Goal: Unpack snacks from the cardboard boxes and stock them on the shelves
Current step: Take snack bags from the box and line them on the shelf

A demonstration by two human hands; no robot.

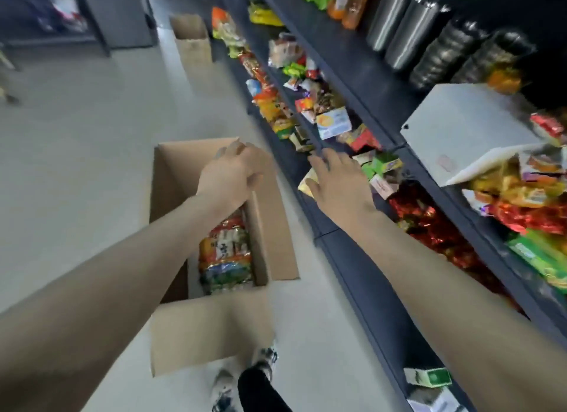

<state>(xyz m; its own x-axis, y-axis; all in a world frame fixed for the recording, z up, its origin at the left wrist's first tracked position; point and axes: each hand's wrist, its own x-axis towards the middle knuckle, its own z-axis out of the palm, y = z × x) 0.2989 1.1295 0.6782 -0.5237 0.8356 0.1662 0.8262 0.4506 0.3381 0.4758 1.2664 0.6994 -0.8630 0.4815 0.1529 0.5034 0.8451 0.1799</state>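
Head view, box: an open brown cardboard box (214, 215) stands on the pale grey floor (86, 135) just beside the front edge of the dark blue metal shelves (362, 258); its flaps stand open.
Head view, contents: orange, red and green plastic snack packets (225, 255) are stacked inside the box, filling the near end; the far end is hidden behind the hand.
Head view, left hand: the left hand (230, 172) hovers over the far end of the box, fingers loosely curled and holding nothing that I can see.
Head view, right hand: the right hand (336, 181) reaches to the front edge of a lower shelf, fingers spread and straight, over a pale yellow packet (306, 183); whether it touches the packet I cannot tell.
Head view, shelves: mixed coloured snack packs already lie along several shelves, with metal flasks on the top one.
Head view, second box: a taller brown cardboard box (191, 40) stands further along the floor.
Progress: part-way, I judge; much stock is shelved, yet this box holds many packets and the second box's contents are unseen.
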